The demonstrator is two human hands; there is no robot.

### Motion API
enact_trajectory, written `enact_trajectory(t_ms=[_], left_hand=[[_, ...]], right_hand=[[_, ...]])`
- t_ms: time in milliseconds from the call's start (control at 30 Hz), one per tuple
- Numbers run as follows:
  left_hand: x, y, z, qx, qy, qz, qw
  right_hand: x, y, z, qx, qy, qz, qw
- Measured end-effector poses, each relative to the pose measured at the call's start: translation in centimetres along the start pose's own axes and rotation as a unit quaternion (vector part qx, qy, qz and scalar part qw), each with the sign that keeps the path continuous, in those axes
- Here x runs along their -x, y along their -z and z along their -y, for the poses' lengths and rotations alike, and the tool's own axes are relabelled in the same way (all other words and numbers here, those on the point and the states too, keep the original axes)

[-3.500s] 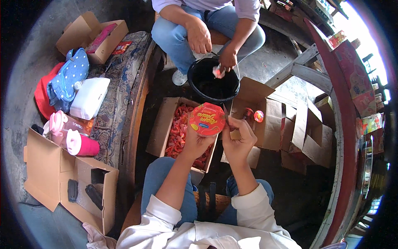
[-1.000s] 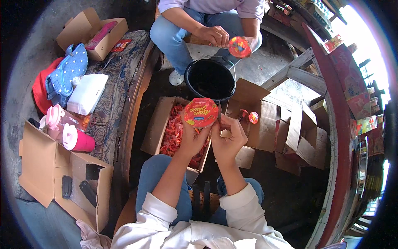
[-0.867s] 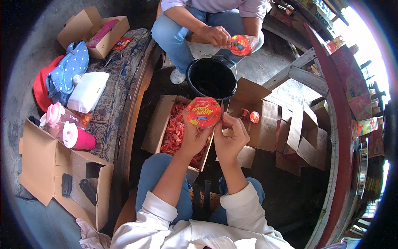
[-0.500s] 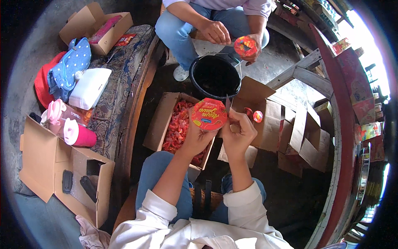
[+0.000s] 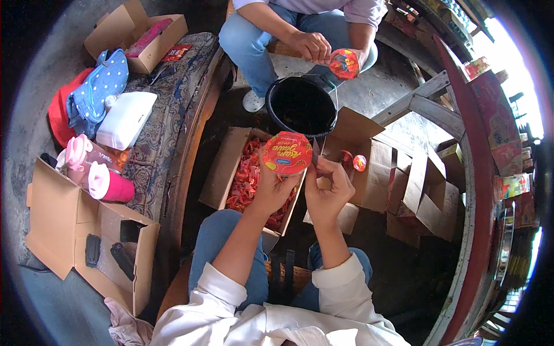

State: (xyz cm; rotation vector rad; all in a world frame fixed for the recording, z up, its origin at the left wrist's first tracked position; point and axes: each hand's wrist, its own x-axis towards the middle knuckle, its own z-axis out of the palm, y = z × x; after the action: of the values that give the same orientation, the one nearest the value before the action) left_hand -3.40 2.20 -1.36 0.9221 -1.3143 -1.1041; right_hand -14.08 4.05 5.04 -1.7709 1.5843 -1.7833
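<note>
My left hand (image 5: 273, 187) is closed around a round tub with a printed red lid (image 5: 287, 153), held up in front of me with the lid facing the camera. In the closed fingers of my right hand (image 5: 330, 187) is a thin dark blade, likely a knife (image 5: 314, 151), upright beside the tub's right rim. I cannot make out whether its edge touches the lid. Under my hands lies a cardboard box (image 5: 218, 173) filled with small red wrapped pieces (image 5: 245, 184). Just beyond the tub stands a black bucket (image 5: 271, 109), its inside dark.
Across from me a seated person's hands (image 5: 311, 47) work on a similar red-lidded tub (image 5: 344, 63). Open cardboard boxes (image 5: 378, 173) stand at the right, one with small red tubs (image 5: 359, 163). A pink tumbler (image 5: 112, 184) rests at the left, above another open carton (image 5: 55, 213).
The tub in my left hand has tilted and shifted slightly left and down. The knife has dropped a little along its rim. The other person's tub has moved slightly right.
</note>
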Motion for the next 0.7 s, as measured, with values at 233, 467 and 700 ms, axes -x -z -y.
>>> enact_trajectory(t_ms=[233,467,700], left_hand=[[-0.1,-0.3,-1.2,-0.041,-0.067,0.026,0.997],[0.1,-0.7,-1.4,0.066,-0.029,0.07,0.995],[0.3,-0.6,-0.4,0.096,0.018,0.062,0.993]], right_hand=[[-0.4,0.6,0.0,0.014,0.008,0.0,1.0],[-0.7,1.0,-0.1,0.034,0.023,0.0,0.999],[-0.9,1.0,0.0,0.015,0.001,0.001,1.0]])
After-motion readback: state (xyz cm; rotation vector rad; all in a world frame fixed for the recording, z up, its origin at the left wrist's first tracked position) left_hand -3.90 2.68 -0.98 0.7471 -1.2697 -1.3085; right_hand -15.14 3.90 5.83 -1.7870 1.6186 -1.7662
